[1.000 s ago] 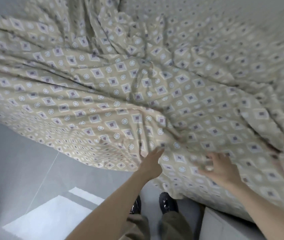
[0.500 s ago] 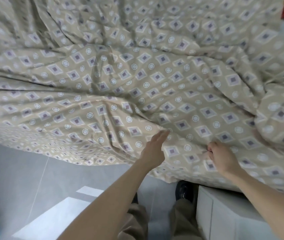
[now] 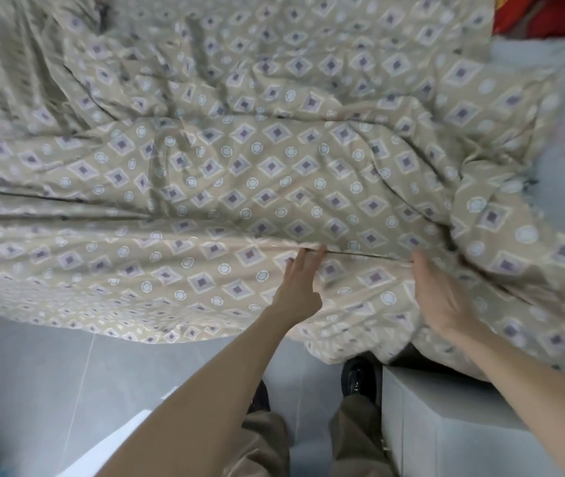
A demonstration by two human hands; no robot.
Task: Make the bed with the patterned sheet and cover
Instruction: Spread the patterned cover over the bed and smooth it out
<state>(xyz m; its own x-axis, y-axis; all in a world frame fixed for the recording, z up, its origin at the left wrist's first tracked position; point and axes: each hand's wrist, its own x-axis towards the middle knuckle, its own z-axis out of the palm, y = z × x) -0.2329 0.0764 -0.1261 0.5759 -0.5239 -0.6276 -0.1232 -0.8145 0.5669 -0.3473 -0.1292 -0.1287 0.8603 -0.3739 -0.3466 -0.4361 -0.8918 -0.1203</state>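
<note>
A beige patterned cover (image 3: 239, 173) with purple diamonds and white circles lies rumpled across the bed and hangs over its near edge. My left hand (image 3: 300, 287) lies flat on the cloth near the edge, fingers straight and reaching into a long fold. My right hand (image 3: 439, 294) rests on the cloth to the right of it, fingers loosely spread, its fingertips at the same fold. A taut crease runs between the two hands. Neither hand plainly grips the cloth.
A red patterned cloth (image 3: 542, 15) shows at the top right, with pale bedding (image 3: 563, 108) below it. A white cabinet (image 3: 453, 418) stands at my right leg. Grey floor (image 3: 33, 356) and a white mat (image 3: 115, 445) lie to the left.
Both hands have slid forward over the cover toward the fold. The right hand, which pinched the cloth half a second ago, now lies looser. More cover has been drawn toward the near edge.
</note>
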